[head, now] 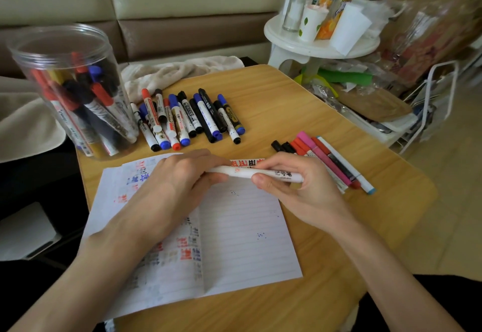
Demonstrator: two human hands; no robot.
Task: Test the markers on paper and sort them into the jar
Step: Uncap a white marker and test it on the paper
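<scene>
A white marker [250, 172] lies level above the lined paper [234, 240], held at both ends. My left hand [177, 177] curls round its left end, which is hidden in the fingers. My right hand [289, 188] pinches its right part between thumb and fingers. The paper carries red, blue and black test scribbles. A clear plastic jar [70, 89] at the far left holds several markers. A row of loose markers [190, 118] lies behind the paper. A second small group of markers [328, 162] lies at the right, partly under my right hand.
The wooden table [326, 266] ends close on the right. A crumpled beige cloth [182, 71] lies behind the marker row. A white round stool [320, 42] with cups and bottles stands at the back right, beside cluttered bags and a white rack [438, 102].
</scene>
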